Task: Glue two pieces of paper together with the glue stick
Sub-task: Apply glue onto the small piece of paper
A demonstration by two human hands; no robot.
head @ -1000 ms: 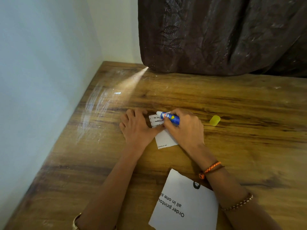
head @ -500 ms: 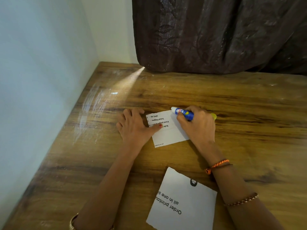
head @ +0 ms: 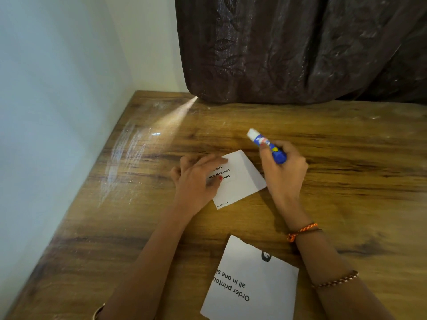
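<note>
A pale wall (head: 57, 112) is seen along the left edge of the wooden table (head: 346, 181). The left hand (head: 196, 179) is laid flat on the left part of a small printed paper (head: 240, 181), its fingers straight and slightly spread, pressing the sheet to the table. The paper lies flat, its right corner just beside the right hand (head: 283, 172). A blue glue stick (head: 268, 146) is gripped in that hand, fingers and thumb curled round its lower barrel; its white tip is tilted up and to the left, held clear of the paper. A second, larger paper (head: 251, 287) lies nearer the person, between the two forearms, apart from the first. A dark curtain (head: 300, 49) hangs behind the table's far edge.
</note>
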